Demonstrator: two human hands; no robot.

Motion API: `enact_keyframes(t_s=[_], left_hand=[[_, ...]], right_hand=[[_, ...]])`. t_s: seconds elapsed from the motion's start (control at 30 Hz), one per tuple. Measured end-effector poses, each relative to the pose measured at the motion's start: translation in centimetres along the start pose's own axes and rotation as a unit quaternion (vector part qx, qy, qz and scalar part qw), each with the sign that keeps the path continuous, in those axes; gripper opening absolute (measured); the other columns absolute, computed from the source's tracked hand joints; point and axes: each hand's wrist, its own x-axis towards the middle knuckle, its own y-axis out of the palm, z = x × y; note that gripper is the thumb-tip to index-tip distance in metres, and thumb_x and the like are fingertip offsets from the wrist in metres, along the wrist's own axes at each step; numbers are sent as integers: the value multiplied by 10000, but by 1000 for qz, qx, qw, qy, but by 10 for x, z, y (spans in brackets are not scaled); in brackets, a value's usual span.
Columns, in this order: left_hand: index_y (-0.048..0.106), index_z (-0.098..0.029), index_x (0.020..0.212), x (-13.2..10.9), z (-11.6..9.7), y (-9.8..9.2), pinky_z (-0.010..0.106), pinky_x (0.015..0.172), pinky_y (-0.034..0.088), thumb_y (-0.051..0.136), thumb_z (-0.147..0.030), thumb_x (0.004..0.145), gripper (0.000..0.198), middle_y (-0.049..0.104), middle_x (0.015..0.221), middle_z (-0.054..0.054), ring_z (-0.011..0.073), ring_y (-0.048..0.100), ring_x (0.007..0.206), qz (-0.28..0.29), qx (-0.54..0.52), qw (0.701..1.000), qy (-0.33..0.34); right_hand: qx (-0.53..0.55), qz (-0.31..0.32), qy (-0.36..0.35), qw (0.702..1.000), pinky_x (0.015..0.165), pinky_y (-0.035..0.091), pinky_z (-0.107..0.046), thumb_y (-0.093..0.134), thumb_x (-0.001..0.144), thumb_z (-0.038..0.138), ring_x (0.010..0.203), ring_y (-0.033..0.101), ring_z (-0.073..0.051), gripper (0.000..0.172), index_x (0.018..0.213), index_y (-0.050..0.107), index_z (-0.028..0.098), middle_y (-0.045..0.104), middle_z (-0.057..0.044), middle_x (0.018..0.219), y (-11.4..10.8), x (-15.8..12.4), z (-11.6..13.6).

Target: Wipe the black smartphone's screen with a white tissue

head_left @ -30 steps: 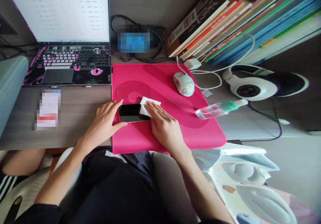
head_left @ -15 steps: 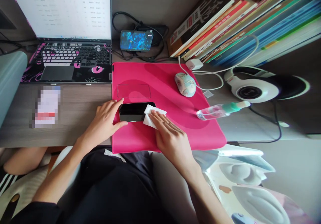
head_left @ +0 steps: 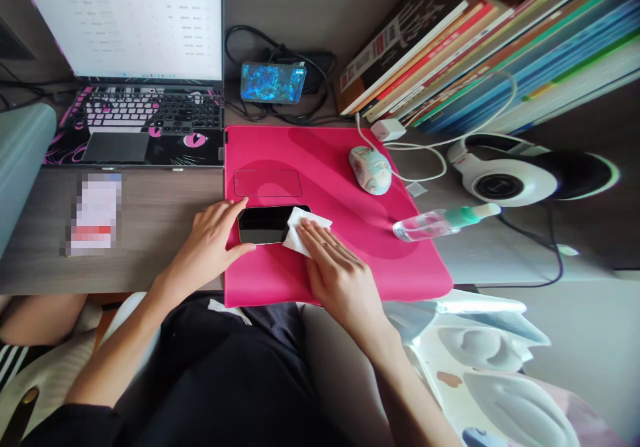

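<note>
A black phone [head_left: 264,224] lies screen up on a pink mat [head_left: 350,260] at the desk's front. My left hand [head_left: 213,250] grips the phone's left end between thumb and fingers. My right hand [head_left: 337,273] lies flat with its fingers pressing a white wipe [head_left: 300,223] onto the phone's right end. A thin clear sheet [head_left: 267,183] rests on the mat just behind the phone.
A laptop [head_left: 135,123] stands open at the back left. A second phone [head_left: 273,81] with a lit screen, cables and leaning books [head_left: 480,47] line the back. A mouse [head_left: 370,169], a spray bottle [head_left: 440,220] and headphones [head_left: 520,173] lie to the right.
My right hand slid the wipe from the phone's upper right edge down and slightly right across its end. The left hand stayed put.
</note>
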Motion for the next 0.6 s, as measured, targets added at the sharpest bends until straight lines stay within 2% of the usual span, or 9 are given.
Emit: enact_keyframes(t_s=[0.17,0.43,0.6], left_hand=[[328,-271,1654,0,0,1,530,1199,413,725,-371,1032,744,531,1623,163,340,484,1523,3,-1,1000,-2],[322,-280,1658,0,-1,0,537,1192,429,731,-355,1026,757,537,1621,165,344,496,1517,-4,3,1000,3],[338,-257,1640,0,0,0,526,1186,433,746,-355,1021,748,552,1596,174,340,520,1490,-6,4,1000,3]], right_hand=[[22,15,5,1000,1218,556,-478,498,996,36,1443,622,-299,585,1565,588,141,664,-144,1530,-9,-5,0],[34,-8,6,999,1215,553,-518,504,1078,154,1462,599,-312,471,1535,613,123,637,-168,1546,20,28,-13],[17,-22,-1,1000,1205,561,-529,516,1074,141,1459,599,-334,492,1559,579,95,635,-200,1543,17,18,-2]])
